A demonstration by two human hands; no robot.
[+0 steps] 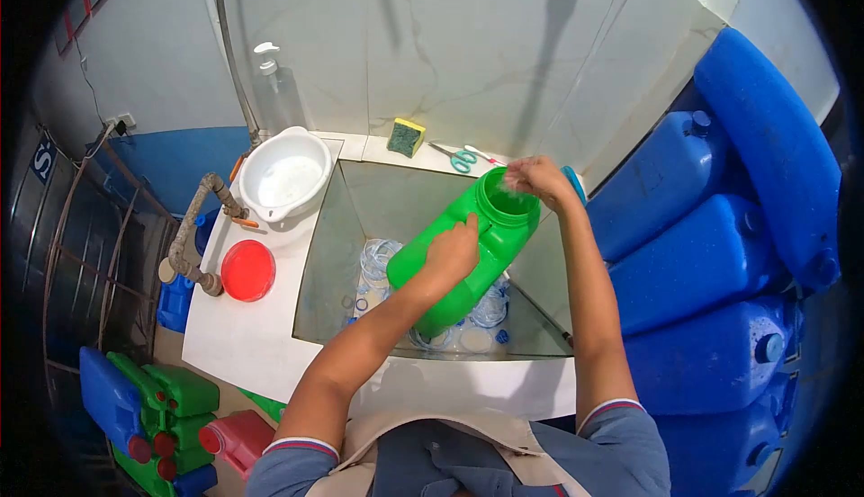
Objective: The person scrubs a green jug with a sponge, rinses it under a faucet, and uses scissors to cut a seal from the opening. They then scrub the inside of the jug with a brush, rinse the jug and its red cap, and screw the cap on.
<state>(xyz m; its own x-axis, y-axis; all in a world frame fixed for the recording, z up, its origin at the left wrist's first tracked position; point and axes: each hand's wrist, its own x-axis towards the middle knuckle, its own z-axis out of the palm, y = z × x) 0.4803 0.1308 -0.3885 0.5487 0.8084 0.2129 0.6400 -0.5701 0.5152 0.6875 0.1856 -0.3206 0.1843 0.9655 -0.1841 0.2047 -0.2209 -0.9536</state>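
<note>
A large green plastic jug (450, 268) with a wide open mouth leans over the sink, tilted with its mouth up and to the right. My left hand (453, 252) is closed around its handle, with the index finger pointing along its shoulder. Over the mouth is my right hand (538, 180), its fingers curled together at the rim. Something whitish and translucent shows just beneath those fingers, too blurred to name. Below the jug, the glass-sided sink (337, 254) holds several clear bags or coiled pieces and small blue caps. The jug's lower part hides some of them.
A white basin (285, 173), a red lid (247, 270) and a pump bottle (277, 92) stand left of the sink. A sponge (406, 137) and scissors (461, 159) lie behind it. Blue jerrycans (693, 263) are stacked at right. Smaller green cans (184, 389) stand at lower left.
</note>
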